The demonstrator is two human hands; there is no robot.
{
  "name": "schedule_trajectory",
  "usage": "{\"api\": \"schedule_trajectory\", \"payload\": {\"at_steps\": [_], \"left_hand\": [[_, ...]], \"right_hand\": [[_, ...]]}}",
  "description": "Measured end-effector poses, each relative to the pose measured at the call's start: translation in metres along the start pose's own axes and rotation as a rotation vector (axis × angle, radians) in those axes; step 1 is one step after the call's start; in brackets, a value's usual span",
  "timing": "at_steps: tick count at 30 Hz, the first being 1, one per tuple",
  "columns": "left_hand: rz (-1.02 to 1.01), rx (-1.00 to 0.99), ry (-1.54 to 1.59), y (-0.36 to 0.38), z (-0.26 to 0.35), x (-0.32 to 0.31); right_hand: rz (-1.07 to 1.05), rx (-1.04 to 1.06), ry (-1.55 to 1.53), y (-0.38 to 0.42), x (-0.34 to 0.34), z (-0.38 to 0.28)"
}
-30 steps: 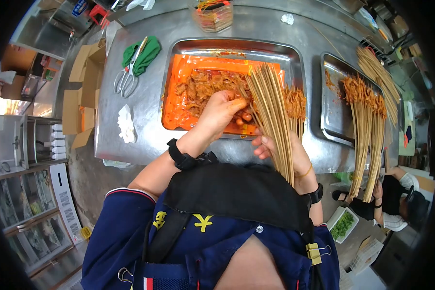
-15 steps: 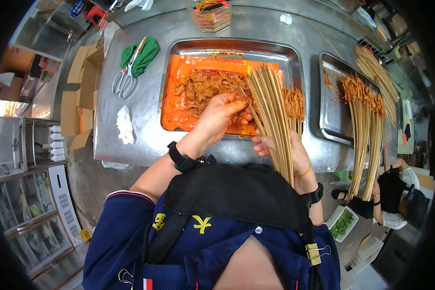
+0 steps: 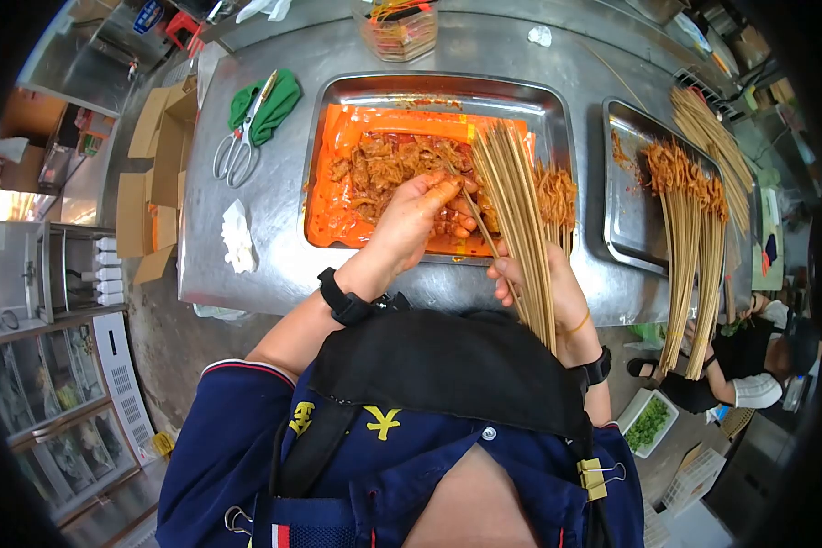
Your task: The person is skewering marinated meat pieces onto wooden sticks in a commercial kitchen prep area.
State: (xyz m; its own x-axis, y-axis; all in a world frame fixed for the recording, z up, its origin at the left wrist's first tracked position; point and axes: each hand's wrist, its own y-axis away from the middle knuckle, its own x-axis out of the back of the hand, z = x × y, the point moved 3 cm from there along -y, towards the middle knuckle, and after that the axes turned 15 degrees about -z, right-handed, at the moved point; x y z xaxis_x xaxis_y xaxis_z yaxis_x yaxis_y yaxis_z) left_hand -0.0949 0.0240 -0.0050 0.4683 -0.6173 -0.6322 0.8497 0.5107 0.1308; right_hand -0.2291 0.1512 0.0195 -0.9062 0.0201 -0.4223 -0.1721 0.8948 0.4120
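My left hand (image 3: 413,217) is closed at the upper end of a single bamboo skewer (image 3: 484,228), with reddish sauce on its fingertips. Whether meat is also pinched there is hidden by the fingers. My right hand (image 3: 562,288) grips a thick bundle of bamboo skewers (image 3: 513,201), and its fingertips also touch the single skewer's lower part. Beneath my left hand, sauced meat pieces (image 3: 384,164) lie on an orange plastic bag (image 3: 333,215) in a steel tray (image 3: 562,110). Several loaded meat skewers (image 3: 557,194) rest at this tray's right side, partly behind the bundle.
A second tray (image 3: 619,228) on the right holds loaded skewers with sticks overhanging the table edge. More bare skewers (image 3: 708,137) lie behind it. Scissors (image 3: 237,151), a green cloth (image 3: 279,110) and crumpled tissue (image 3: 237,239) are left. A co-worker (image 3: 740,356) is at lower right.
The single skewer now stands apart from the bundle, slanting between my two hands. My left hand has shifted slightly. The co-worker at lower right has changed posture.
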Motion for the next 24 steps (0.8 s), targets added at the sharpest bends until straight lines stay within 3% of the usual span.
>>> {"api": "schedule_trajectory", "payload": {"at_steps": [12,18,22,24], "left_hand": [[0.019,-0.031,-0.174,-0.001,-0.003,0.002],[0.090,0.131,-0.304,0.000,0.001,0.004],[0.144,0.074,-0.590,-0.004,0.033,0.022],[0.147,0.092,-1.066,-0.013,0.048,0.044]], "right_hand": [[-0.039,0.010,-0.039,0.003,-0.004,-0.001],[0.003,-0.027,0.037,0.004,0.000,0.000],[0.042,0.038,-0.046,0.008,0.008,0.000],[0.033,0.058,-0.101,0.011,0.008,0.000]]}}
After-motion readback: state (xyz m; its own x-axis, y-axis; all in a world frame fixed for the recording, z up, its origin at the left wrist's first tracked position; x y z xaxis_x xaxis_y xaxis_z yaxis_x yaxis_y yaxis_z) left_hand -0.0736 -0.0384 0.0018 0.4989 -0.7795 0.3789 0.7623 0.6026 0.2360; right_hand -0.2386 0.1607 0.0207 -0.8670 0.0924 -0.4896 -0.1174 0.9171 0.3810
